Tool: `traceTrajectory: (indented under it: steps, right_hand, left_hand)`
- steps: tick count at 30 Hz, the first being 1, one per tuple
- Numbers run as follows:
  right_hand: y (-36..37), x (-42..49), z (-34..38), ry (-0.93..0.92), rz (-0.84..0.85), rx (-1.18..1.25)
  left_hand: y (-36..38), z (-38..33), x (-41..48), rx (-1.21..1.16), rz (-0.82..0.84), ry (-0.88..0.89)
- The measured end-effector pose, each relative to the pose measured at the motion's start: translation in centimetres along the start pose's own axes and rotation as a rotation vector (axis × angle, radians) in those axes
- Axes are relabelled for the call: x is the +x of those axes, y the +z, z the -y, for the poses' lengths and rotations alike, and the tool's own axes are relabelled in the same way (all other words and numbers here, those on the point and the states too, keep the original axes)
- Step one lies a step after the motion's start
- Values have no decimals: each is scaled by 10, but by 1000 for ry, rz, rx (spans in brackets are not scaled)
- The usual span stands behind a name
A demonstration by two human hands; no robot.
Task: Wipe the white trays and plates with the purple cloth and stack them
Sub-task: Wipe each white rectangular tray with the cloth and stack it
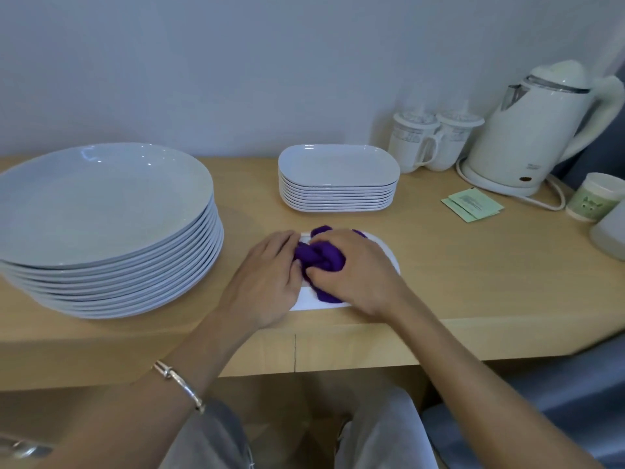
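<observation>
The table (439, 265) runs along the wall (270, 62). On its left stands a plate stack (101, 204). Right of that, toward the back, stands a tray stack (338, 177). Before the tray stack, at the table's front edge, lies one tray (306, 299) with the cloth (321, 258) on it. The left grip (267, 282) rests on the tray's left end, touching the cloth; the right grip (355, 269) lies on top of the cloth. Right of the tray stack, two mugs (414, 147) stand side by side against the wall, and the kettle (527, 130) stands right of them. Sachets (473, 206) lie before the kettle, a cup (592, 198) to their right, and a box (612, 231) just before the cup.
</observation>
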State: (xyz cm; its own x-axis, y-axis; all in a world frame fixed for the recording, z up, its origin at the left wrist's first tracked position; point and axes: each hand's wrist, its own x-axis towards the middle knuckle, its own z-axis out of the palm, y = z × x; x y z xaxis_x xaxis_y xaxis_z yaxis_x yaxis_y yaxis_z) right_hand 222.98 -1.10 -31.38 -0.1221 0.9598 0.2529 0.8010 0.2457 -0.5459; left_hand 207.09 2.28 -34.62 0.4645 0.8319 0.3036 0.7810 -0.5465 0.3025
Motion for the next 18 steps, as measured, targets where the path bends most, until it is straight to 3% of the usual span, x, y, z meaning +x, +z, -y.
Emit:
traceTrajectory:
  steps: [6, 9, 15, 18]
  right_hand:
    - [-34, 21, -45, 360, -124, 265]
    - [-29, 1, -39, 311, -93, 221]
    - [-28, -34, -27, 323, -239, 257]
    - [-22, -44, -18, 293, -276, 327]
  left_hand:
    - [-5, 0, 3, -43, 47, 31]
    - [-8, 10, 11, -84, 119, 51]
    - [-2, -4, 14, 109, -106, -141]
    - [-3, -13, 13, 105, -107, -239]
